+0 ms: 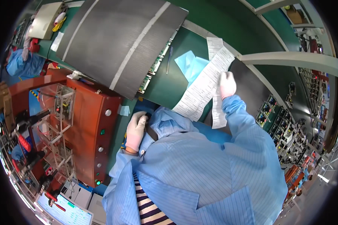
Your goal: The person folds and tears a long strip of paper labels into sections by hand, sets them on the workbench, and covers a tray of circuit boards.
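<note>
Evidently, the right hand had its gloved fingers closed on long printed paper strips, raised for reading, while the left hand lay curled, seemingly empty, against the blue garment.

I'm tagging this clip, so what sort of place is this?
Most likely an electronics assembly line: racks of circuit boards at the right, an orange machine with buttons, and gloved hands, the right hand holding long paper strips.

paper strips: far right of centre, on the workbench
ribbed mat: far, left of the strips
control cabinet: left, near
monitor: nearest, left
</note>
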Demonstrator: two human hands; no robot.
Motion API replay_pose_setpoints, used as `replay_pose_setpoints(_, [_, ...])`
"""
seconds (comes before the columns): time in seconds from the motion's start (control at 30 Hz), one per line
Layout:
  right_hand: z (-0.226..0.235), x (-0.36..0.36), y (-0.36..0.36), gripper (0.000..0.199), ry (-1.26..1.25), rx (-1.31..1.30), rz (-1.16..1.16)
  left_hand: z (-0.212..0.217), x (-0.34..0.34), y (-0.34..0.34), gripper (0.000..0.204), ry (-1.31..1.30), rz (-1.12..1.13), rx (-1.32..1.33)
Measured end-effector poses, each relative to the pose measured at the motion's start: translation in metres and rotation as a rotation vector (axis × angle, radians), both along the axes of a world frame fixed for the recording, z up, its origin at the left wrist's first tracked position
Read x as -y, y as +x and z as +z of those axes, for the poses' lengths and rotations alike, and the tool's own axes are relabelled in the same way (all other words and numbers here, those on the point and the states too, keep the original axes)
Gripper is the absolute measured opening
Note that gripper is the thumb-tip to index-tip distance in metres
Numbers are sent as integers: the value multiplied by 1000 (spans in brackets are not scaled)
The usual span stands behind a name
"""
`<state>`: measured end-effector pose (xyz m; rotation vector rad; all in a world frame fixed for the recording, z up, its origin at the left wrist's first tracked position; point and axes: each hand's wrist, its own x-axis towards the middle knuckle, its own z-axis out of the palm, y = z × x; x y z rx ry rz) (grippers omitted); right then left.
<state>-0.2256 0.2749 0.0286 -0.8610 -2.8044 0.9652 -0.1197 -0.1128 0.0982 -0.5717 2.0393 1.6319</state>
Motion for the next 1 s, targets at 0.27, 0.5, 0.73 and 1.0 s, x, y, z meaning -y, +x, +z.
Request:
replay_pose_setpoints(0.27, [-22, -27, 33, 59, 80, 298, -223, -39, -79, -76, 47, -91, -574, -109])
replay_pose_setpoints(0.5, [-14, -25, 6, 74, -337, 480, -281, -63, -171, -77, 57, -300, -747, 252])
replay_pose_setpoints(0.73, [28, -56, -34, 40, -966, 399, 77, -61, -209, -82, 45, 308, -635, 311])
replay_pose_setpoints(1.0, [54, -27, -117, 69, 391, 196, 431, -82, -130, -95, 41, -92, -499, -40])
